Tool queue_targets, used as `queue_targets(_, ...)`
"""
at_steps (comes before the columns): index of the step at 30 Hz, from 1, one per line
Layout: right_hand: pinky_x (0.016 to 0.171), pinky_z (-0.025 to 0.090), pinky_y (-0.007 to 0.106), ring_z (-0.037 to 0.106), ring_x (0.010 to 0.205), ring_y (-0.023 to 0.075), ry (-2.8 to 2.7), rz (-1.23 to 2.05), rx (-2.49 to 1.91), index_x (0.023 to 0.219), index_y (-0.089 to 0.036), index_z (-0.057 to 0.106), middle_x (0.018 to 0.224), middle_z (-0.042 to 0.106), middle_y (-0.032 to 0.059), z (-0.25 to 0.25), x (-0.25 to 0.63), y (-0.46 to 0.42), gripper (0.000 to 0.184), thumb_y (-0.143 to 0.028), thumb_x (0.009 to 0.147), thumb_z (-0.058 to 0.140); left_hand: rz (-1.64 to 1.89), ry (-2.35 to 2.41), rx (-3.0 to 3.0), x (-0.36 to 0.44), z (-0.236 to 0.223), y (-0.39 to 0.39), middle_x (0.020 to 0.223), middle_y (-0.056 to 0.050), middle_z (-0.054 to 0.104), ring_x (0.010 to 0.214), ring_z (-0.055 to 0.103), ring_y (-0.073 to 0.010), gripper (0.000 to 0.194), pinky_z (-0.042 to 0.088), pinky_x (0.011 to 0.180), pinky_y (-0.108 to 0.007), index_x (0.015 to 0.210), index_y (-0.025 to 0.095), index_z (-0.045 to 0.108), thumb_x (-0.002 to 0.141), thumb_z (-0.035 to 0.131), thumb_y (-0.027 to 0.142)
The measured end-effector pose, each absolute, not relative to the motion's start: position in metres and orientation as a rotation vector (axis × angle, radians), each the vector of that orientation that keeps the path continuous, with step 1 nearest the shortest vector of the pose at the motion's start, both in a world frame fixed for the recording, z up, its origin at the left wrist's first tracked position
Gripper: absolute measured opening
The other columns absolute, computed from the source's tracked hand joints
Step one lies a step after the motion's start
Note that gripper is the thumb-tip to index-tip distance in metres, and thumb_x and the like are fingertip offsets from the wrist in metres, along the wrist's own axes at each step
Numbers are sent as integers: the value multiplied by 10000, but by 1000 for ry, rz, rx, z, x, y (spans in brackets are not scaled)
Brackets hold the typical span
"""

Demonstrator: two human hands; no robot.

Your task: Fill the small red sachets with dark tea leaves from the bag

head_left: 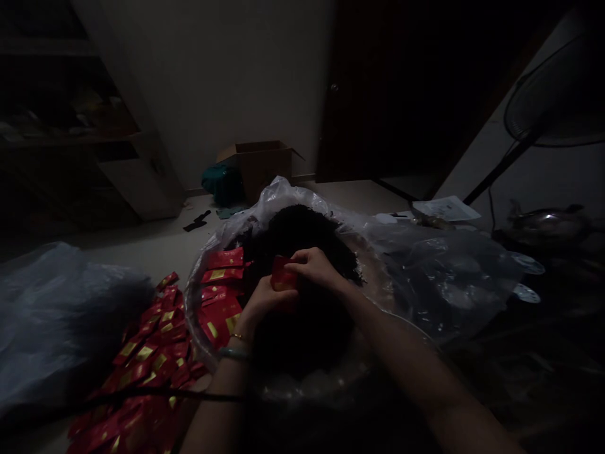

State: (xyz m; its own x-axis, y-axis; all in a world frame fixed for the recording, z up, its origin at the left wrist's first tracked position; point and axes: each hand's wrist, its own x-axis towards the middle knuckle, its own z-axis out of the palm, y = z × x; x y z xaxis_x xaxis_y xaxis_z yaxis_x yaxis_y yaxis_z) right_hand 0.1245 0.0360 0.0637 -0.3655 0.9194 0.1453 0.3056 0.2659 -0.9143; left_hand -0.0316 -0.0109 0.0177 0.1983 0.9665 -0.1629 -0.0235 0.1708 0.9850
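Note:
A small red packet (280, 277) is held between both hands over a heap of dark loose leaves (302, 233), which look like tea. My left hand (265, 299) grips the packet's lower left side, thumb across its front. At the packet's top edge, my right hand (314, 266) pinches with thumb and fingertips; whether it holds anything besides the packet is too dark to see. The leaves lie in a wide round tub lined with clear plastic (278, 189). Inside the tub's left side rest several red packets with gold labels (220, 315).
Many more red packets (151, 353) are piled outside the tub, beside a large pale plastic bag (61, 321). An open cardboard box (265, 164) stands by the wall. Clear plastic sheeting (444, 277), a kettle-like metal pot (543, 221) and a fan (558, 94) are at right.

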Motion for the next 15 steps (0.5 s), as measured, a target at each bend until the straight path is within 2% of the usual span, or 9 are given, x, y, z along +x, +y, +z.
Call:
queue_targets(4, 566, 406, 226, 546, 577, 118, -1632, 1137, -1017, 668, -154, 684, 615, 641, -14, 69, 139, 43, 172, -325, 649, 693, 852, 1087, 1247, -37, 20, -10, 640, -17, 677, 581, 613, -149, 341, 499, 612, -269, 782, 96, 673, 516, 818, 254)
queue_targets(6, 545, 390, 224, 519, 540, 108, -1582, 1158, -1041, 647, -150, 678, 580, 622, -21, 70, 145, 46, 200, -346, 626, 711, 867, 1016, 1284, -39, 25, -11, 821, -49, 722, 738, 654, -192, 462, 509, 729, -299, 931, 113, 680, 508, 825, 231)
queue_targets(9, 552, 385, 228, 520, 543, 110, -1641, 1138, -1121, 619, -141, 685, 568, 624, -14, 66, 147, 46, 175, -308, 595, 730, 921, 927, 1299, -41, 32, -13, 1118, -75, 679, 1025, 615, -255, 643, 465, 900, -336, 1160, 163, 613, 550, 809, 219)
queue_targets(12, 590, 407, 237, 554, 593, 127, -1680, 1111, -1110, 652, -142, 699, 621, 655, -1, 63, 143, 42, 164, -302, 622, 715, 888, 846, 1298, -44, 32, -15, 1157, -97, 661, 1108, 575, -287, 612, 450, 934, -357, 1195, 152, 596, 615, 769, 238)
queue_targets(15, 616, 424, 243, 580, 635, 141, -1735, 1107, -1081, 694, -141, 706, 669, 675, 8, 62, 142, 40, 161, -295, 647, 701, 901, 699, 1234, -51, 25, -16, 1205, -117, 631, 1146, 551, -302, 712, 439, 950, -360, 1263, 156, 545, 592, 776, 218)
